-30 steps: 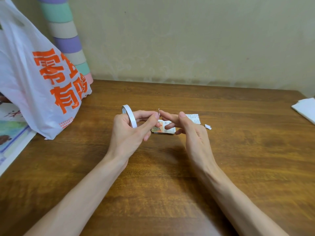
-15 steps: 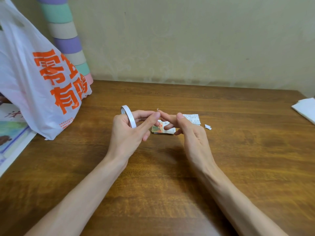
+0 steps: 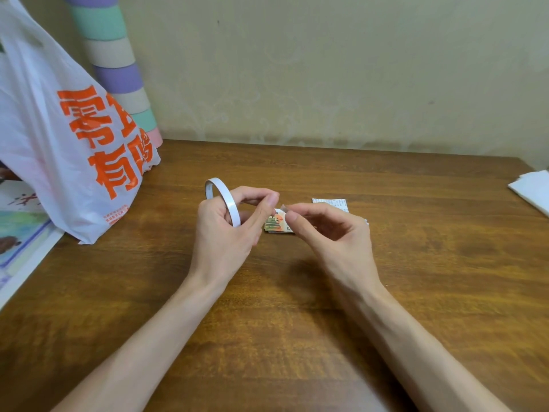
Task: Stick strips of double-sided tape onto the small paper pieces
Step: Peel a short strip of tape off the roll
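Two bare forearms reach over the wooden table [image 3: 416, 292]: the left hand [image 3: 225, 236] grips a thin white double-sided tape roll [image 3: 223, 200], held on edge between thumb and curled fingers, while the right hand [image 3: 335, 233] pinches a short white tape strip [image 3: 282, 207] between thumb and forefinger, just beside the left fingertips. Just beyond that pinch a small stack of colourfully printed paper pieces [image 3: 276, 226] lies flat, with a printed slip [image 3: 328, 201], its text too small to read, behind it. Farther left, a white plastic bag [image 3: 44, 138] bears big orange Chinese characters, 有 among them.
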Tool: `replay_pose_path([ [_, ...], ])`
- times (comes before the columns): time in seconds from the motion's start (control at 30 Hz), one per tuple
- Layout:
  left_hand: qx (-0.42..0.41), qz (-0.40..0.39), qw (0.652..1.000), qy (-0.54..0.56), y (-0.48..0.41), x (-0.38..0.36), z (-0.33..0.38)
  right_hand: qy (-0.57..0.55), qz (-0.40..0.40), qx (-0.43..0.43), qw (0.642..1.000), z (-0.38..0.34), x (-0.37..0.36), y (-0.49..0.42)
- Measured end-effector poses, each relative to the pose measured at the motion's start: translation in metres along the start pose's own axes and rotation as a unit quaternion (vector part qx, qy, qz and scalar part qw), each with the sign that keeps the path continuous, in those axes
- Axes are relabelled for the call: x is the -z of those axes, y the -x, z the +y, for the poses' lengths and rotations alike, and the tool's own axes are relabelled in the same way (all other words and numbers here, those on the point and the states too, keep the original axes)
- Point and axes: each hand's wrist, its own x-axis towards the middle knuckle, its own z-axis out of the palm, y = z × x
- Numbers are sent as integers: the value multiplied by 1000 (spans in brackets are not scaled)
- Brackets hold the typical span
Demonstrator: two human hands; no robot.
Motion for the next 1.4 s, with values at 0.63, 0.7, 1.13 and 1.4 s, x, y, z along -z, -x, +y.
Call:
replay_pose_path([
  [0.63, -97, -27, 991, -87, 8, -7, 1, -27, 31, -23, 999, -1, 2, -2],
  [0.7, -95, -29, 991, -85, 9, -6, 2, -31, 35, -29, 998, -1, 2, -2],
  [1.13, -56, 7, 995, -78, 7, -6, 3, -26, 1, -27, 999, -2, -4, -2],
  [1.4, -18, -13, 998, -53, 7, -4, 6, -5, -1, -13, 1000, -3, -4, -2],
])
